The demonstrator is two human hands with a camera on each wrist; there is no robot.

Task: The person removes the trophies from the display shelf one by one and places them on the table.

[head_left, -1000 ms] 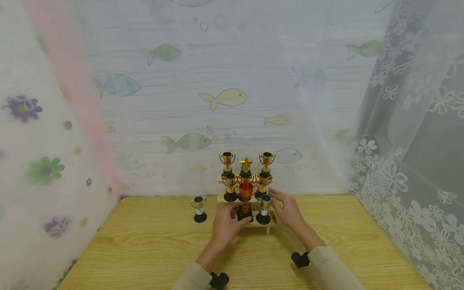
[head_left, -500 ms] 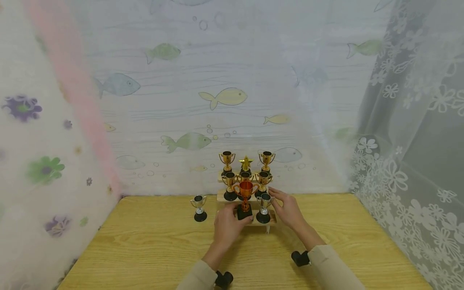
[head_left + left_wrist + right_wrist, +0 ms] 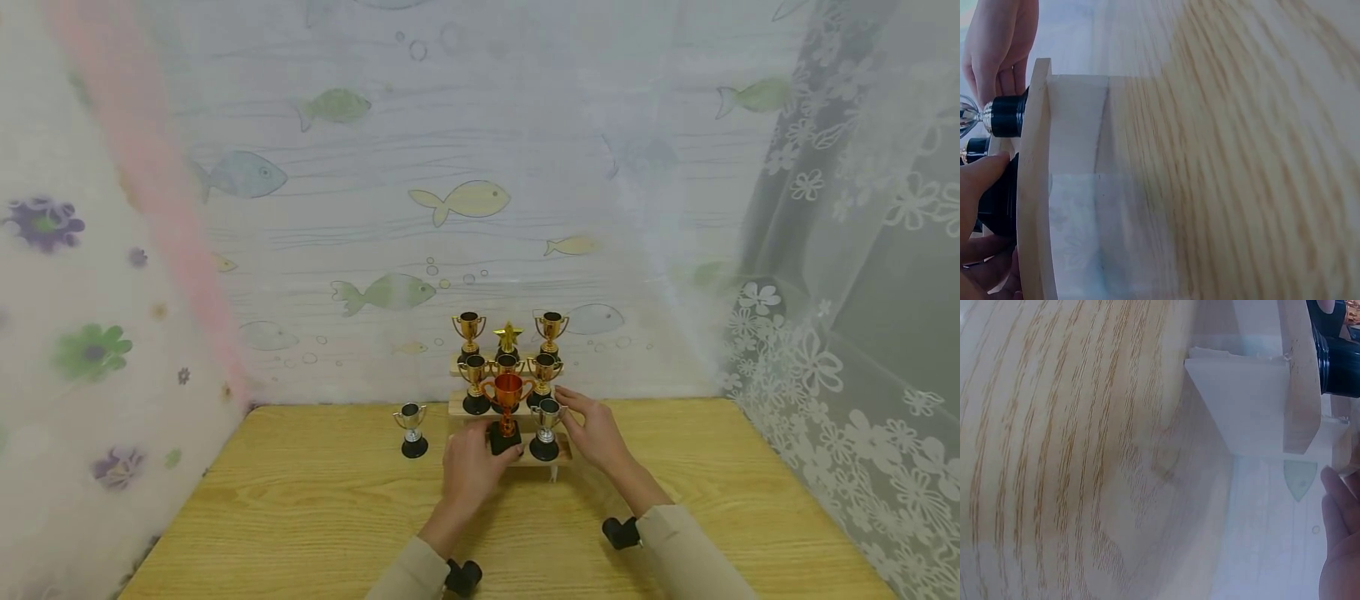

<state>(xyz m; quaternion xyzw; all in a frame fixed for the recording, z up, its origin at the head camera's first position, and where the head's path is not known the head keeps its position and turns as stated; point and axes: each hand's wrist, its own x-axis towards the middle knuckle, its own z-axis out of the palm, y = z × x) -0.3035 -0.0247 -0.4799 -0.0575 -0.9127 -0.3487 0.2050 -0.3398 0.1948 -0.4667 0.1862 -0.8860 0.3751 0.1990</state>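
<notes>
A three-step wooden display stand [image 3: 536, 463] holds several small trophy cups on black bases. My left hand [image 3: 471, 467] pinches the black base of a larger orange-red trophy cup [image 3: 507, 392] at the bottom step's middle. In the left wrist view its thumb lies over that black base [image 3: 1000, 200], close to the board. To its right on the same step stands a silver trophy cup [image 3: 545, 433]. My right hand [image 3: 600, 433] is at the stand's right side, beside the silver cup. In the right wrist view the right hand's fingers [image 3: 1335, 500] are extended near the middle step.
Another silver trophy cup [image 3: 412, 432] stands on the wooden table [image 3: 300, 492], left of the stand. Gold cups [image 3: 476, 379] fill the middle step. On the top step, a gold star trophy [image 3: 508, 335] stands between two gold cups. A fish-patterned curtain [image 3: 375, 208] hangs behind.
My left forearm has shifted slightly right while the hand stays at the orange-red cup's base. That cup has moved very slightly left. The right hand has stayed in place.
</notes>
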